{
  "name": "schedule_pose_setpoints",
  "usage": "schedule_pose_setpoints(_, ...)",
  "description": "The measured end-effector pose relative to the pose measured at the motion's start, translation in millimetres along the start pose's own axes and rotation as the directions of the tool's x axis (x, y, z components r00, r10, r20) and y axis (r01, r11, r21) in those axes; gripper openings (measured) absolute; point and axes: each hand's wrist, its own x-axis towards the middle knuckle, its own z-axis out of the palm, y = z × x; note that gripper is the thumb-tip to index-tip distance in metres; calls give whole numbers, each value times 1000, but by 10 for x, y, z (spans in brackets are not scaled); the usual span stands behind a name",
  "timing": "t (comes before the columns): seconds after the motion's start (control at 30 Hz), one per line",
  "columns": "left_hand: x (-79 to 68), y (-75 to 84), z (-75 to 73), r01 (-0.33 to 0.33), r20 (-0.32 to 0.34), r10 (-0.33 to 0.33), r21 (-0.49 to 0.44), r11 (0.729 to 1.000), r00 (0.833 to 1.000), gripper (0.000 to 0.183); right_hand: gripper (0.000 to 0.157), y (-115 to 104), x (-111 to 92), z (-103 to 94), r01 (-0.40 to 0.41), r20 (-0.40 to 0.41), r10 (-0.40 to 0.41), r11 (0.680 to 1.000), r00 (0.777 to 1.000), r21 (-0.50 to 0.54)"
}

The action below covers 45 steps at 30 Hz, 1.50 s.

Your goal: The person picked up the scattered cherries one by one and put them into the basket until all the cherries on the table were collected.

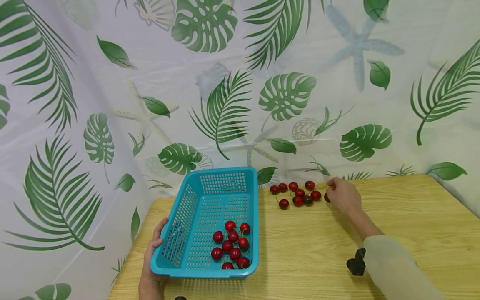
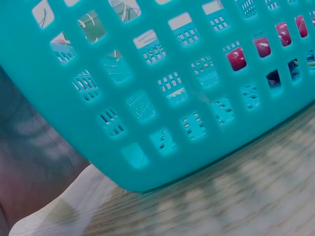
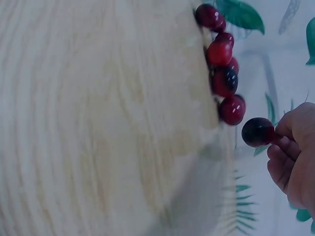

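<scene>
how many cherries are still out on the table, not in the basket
9: eight round red cherries clustered on the wooden table behind the turquoise plastic basket, one dark cherry pinched in the right hand. Some may be hidden.

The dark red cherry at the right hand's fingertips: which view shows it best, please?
The right wrist view: the dark red cherry shows whole, pinched by the right hand. In the head view that hand mostly hides it. The left wrist view lacks it.

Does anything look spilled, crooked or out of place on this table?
Nothing stands out. The blue basket sits flat with its cherries inside, the left hand gripping its edge. The loose cherries lie grouped near the right hand, which pinches one dark cherry.
</scene>
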Motion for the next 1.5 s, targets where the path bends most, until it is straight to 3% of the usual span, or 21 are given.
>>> schedule_pose_setpoints(0.27,2,7,-15,-10,33,12,-40,999,999,62,18,-411,-33,17,93,-124,-85,994,989,59)
schedule_pose_setpoints(0.43,5,7,-11,-2,29,3,-48,999,1000,61,12,-714,-84,65,217,-208,-195,972,958,91)
schedule_pose_setpoints(0.57,6,7,-7,1,21,0,-39,999,1000,61,10,-1001,-192,104,321,-241,-282,937,929,142)
schedule_pose_setpoints(0.77,3,-2,-22,2,24,-1,-27,1000,1000,61,7,-1414,-449,218,442,-206,-401,871,893,217)
schedule_pose_setpoints(0.97,4,10,4,2,18,-1,-37,999,1000,63,7,-1781,-740,377,539,-204,-500,793,842,284)
schedule_pose_setpoints(1.07,12,24,6,7,17,-6,-58,998,1000,63,9,-1940,-899,461,572,-172,-548,752,819,327)
schedule_pose_setpoints(1.17,18,32,4,5,21,-4,-60,998,1000,63,9,-2074,-1057,555,590,-101,-594,735,798,335)
schedule_pose_setpoints(1.3,17,22,4,0,20,1,-47,999,1000,63,8,-2222,-1216,672,606,64,-641,749,765,267)
schedule_pose_setpoints(1.5,0,17,24,25,-24,-26,-35,999,999,62,10,-2427,-1308,796,618,314,-640,765,701,180)
